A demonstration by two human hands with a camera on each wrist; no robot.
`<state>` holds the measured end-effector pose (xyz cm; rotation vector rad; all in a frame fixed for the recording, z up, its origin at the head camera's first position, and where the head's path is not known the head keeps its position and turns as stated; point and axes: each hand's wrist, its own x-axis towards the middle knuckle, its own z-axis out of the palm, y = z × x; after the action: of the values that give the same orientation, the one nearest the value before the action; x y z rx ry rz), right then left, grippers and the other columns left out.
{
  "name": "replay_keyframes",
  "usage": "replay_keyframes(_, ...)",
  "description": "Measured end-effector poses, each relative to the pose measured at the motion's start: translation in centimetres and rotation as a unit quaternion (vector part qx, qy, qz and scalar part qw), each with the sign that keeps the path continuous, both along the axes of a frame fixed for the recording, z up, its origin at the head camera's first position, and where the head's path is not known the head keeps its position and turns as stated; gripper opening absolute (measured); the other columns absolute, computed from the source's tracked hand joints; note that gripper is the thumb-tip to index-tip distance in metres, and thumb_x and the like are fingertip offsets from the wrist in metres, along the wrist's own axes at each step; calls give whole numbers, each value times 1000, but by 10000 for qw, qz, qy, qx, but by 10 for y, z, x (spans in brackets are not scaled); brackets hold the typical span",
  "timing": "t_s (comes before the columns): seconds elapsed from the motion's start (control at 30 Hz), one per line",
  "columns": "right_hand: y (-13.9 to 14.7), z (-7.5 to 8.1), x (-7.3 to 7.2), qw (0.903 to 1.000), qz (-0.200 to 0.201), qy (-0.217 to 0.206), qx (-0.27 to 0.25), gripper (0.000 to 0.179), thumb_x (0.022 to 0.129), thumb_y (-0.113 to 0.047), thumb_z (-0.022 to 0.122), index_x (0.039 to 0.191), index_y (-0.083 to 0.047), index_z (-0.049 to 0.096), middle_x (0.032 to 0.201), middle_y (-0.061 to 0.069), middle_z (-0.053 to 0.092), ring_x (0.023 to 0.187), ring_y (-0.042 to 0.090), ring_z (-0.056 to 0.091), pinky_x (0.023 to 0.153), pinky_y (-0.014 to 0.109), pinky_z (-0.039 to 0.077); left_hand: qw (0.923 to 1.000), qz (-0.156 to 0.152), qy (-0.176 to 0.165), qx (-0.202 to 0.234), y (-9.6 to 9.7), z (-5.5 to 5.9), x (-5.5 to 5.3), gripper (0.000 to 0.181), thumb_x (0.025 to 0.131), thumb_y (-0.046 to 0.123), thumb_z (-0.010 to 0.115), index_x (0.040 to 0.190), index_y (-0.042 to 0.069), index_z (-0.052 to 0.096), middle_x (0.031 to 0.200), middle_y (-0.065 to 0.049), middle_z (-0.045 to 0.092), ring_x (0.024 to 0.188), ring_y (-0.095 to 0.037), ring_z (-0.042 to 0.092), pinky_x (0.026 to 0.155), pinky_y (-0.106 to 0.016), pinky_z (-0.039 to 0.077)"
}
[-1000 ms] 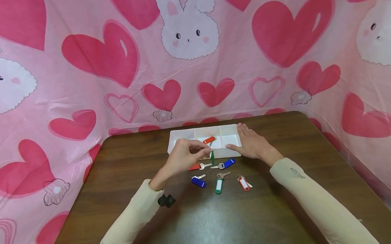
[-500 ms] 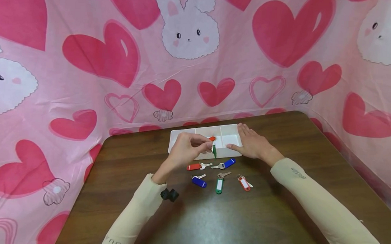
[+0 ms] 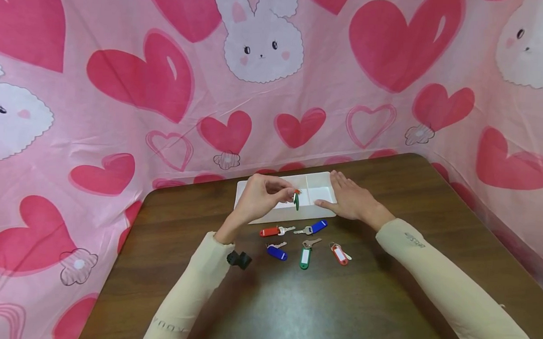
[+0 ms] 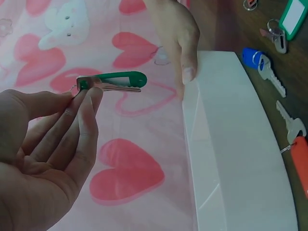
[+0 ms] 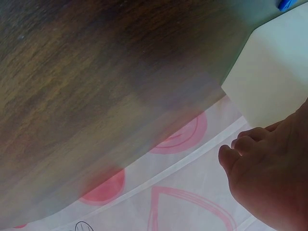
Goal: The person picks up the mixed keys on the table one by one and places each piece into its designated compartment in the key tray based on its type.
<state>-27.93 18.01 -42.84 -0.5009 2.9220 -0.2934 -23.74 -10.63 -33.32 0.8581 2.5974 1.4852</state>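
Pinched at its ring between my left hand's (image 3: pixel 262 198) thumb and fingertips is a key with a green tag (image 4: pixel 132 78), its blade and tag pointing forward in the left wrist view. In the head view this green tag (image 3: pixel 297 202) hangs over the middle part of a white divided box (image 3: pixel 287 218). An orange-red key tag lies inside that compartment, mostly hidden behind my left hand. My right hand (image 3: pixel 355 198) rests against the box's right end, fingers straight along its outside and thumb at the front rim. From the right wrist, this hand (image 5: pixel 269 166) touches the box wall (image 5: pixel 272 72).
In front of the box lie several tagged keys: a red-tagged key (image 3: pixel 270 231), a blue one (image 3: pixel 319 226), another blue one (image 3: pixel 276 253), a green one (image 3: pixel 305 258) and a red one (image 3: pixel 339 254). Behind the brown table (image 3: pixel 361 302) hangs a pink cloth (image 3: pixel 265 99) printed with hearts.
My left hand has moved up and away from me, carrying the green-tagged key from the front edge to over the box. The red-tagged key on the table is uncovered. My right hand stays put.
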Motion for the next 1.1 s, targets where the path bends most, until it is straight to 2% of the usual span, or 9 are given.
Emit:
replay_keyframes(0.17, 0, 0, -1, 10000, 1, 19, 7, 118, 94, -83, 43, 167, 3, 6, 176, 23, 12, 164, 42, 12, 132, 58, 20, 9993, -5, 230, -291, 5, 3, -12, 14, 96, 19, 78, 105, 9, 83, 90, -6, 81, 77, -14, 76, 73, -26, 63)
replay_keyframes(0.33, 1, -1, -2, 10000, -14, -15, -16, 119, 94, -83, 43, 167, 2, 5, 176, 23, 12, 165, 42, 11, 132, 58, 20, 9982, -55, 359, -468, 11, 7, -20, 13, 97, 20, 77, 103, 10, 84, 91, -6, 81, 77, -16, 73, 70, -25, 61)
replay_keyframes(0.5, 1, 1, -2, 10000, -16, -34, -43, 118, 94, -82, 44, 167, 2, 5, 177, 23, 11, 165, 42, 11, 132, 58, 20, 9985, -107, 259, -471, 17, 11, -27, 16, 98, 19, 76, 107, 7, 83, 93, -8, 81, 83, -21, 78, 71, -25, 62)
replay_keyframes(0.77, 1, 3, -2, 9999, -21, -80, -77, 118, 94, -82, 44, 167, 3, 6, 176, 24, 12, 164, 43, 11, 131, 59, 20, 9992, -138, 72, -377, 24, 13, -41, 18, 98, 19, 75, 108, 6, 82, 95, -13, 81, 82, -16, 78, 71, -27, 63)
replay_keyframes(0.97, 1, 4, -2, 9999, -15, -62, -94, 118, 94, -82, 44, 166, 4, 7, 176, 25, 12, 164, 43, 12, 131, 58, 19, 9992, -58, 105, -388, 29, 13, -52, 18, 98, 20, 75, 107, 6, 82, 95, -11, 82, 80, -16, 77, 71, -27, 62)
replay_keyframes(1.1, 2, 2, -2, 9999, -5, -74, -129, 119, 94, -83, 43, 166, 4, 7, 176, 25, 12, 164, 43, 12, 131, 58, 20, 9990, 21, -23, -449, 29, 12, -58, 18, 98, 20, 75, 108, 8, 83, 97, -10, 82, 84, -21, 79, 75, -29, 64)
